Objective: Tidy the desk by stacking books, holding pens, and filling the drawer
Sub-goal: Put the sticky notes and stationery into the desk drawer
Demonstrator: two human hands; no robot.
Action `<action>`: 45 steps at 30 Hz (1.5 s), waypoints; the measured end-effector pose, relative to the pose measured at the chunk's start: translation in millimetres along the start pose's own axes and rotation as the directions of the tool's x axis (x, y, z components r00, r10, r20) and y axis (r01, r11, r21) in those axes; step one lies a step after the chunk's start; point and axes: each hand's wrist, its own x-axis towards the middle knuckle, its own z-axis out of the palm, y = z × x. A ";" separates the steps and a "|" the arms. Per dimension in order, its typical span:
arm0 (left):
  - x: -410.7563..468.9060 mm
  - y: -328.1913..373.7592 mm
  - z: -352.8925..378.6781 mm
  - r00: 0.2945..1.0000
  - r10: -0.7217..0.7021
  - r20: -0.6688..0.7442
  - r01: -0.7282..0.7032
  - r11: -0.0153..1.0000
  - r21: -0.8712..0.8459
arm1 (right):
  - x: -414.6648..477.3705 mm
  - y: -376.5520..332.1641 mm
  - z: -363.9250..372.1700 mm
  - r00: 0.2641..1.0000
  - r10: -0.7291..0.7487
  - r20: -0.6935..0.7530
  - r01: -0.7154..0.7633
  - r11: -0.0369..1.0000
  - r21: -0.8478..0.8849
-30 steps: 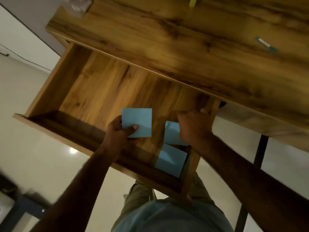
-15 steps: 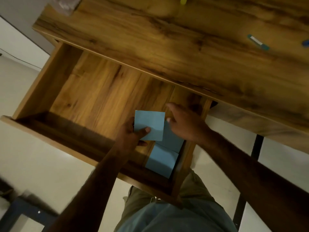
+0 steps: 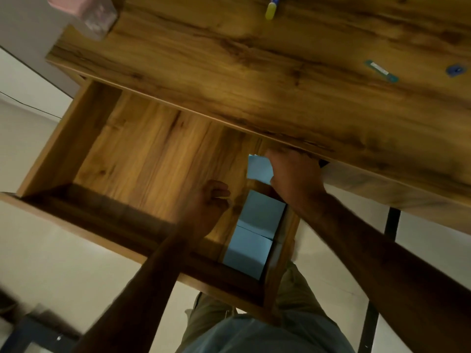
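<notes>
The wooden drawer stood pulled out from under the tabletop. Along the drawer's right wall two blue note pads lay flat in a row, touching edge to edge: the near pad sat in the drawer's front right corner and the middle pad just behind it. A third blue pad was further back along the same wall, close under the tabletop's edge. The right hand gripped it, fingers curled over its right side; whether this pad touched the drawer floor could not be told. The left hand hovered over the drawer floor just left of the middle pad and apart from it, fingers curled inward. It was blurred, so whether it held anything could not be told. Beyond the drawer, on the tabletop, a yellow-capped marker lay at the far edge of the view. Well to the right of the drawer's line lay a flat teal item with a white label and, near it, a small blue item. A pink and clear box stood at the tabletop's left corner, past the drawer's far left corner. To the right of the drawer a black desk leg ran down to the pale floor.
</notes>
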 end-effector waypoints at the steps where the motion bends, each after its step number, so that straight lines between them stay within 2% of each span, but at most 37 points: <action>1: -1.7 -0.9 -3.5 1.000 0.008 -0.003 -0.008 1.000 0.007 | 1.4 -0.6 0.4 1.000 0.006 -0.019 -0.006 0.999 -0.040; 4: -6.1 -2.7 -8.0 1.000 0.011 -0.003 -0.011 1.000 0.026 | 3.6 -2.8 5.9 0.999 0.023 -0.035 -0.027 0.993 -0.118; 9: -6.1 -4.3 -4.7 0.999 0.030 0.031 -0.032 0.997 0.068 | 8.7 -1.6 17.4 0.993 0.069 0.092 -0.052 0.983 -0.177; 15: -6.1 2.0 0.8 0.994 0.074 0.077 -0.084 0.989 0.126 | 2.9 -6.9 22.2 0.996 0.078 0.049 -0.062 0.962 -0.265; 20: -5.1 9.6 0.1 0.988 0.117 0.102 -0.135 0.974 0.185 | -19.3 -5.5 -7.3 0.998 -0.051 -0.040 0.047 0.995 -0.090; 24: -5.4 26.3 2.1 0.971 0.215 0.104 -0.233 0.948 0.218 | -28.8 15.0 -36.7 0.990 -0.035 -0.136 0.046 0.996 0.078; 27: -4.7 42.2 5.9 0.943 0.308 0.127 -0.332 0.904 0.268 | -18.0 46.0 -58.5 0.969 0.068 -0.237 -0.023 0.982 0.190; 30: -1.1 63.8 12.8 0.912 0.381 0.154 -0.411 0.855 0.316 | 10.6 94.6 -72.1 0.929 0.195 -0.315 -0.142 0.973 0.184; 35: 18.2 110.9 29.5 0.835 0.487 0.257 -0.548 0.683 0.483 | 62.3 160.5 -80.0 0.911 0.316 -0.265 -0.269 0.942 0.199; 42: 51.3 173.0 88.0 0.715 0.551 0.431 -0.695 0.491 0.526 | 99.7 185.5 -62.7 0.910 0.353 -0.215 -0.315 0.929 0.191; 45: 66.4 185.4 117.5 0.705 0.541 0.459 -0.708 0.493 0.506 | 104.9 192.3 -57.0 0.894 0.353 -0.274 -0.312 0.932 0.183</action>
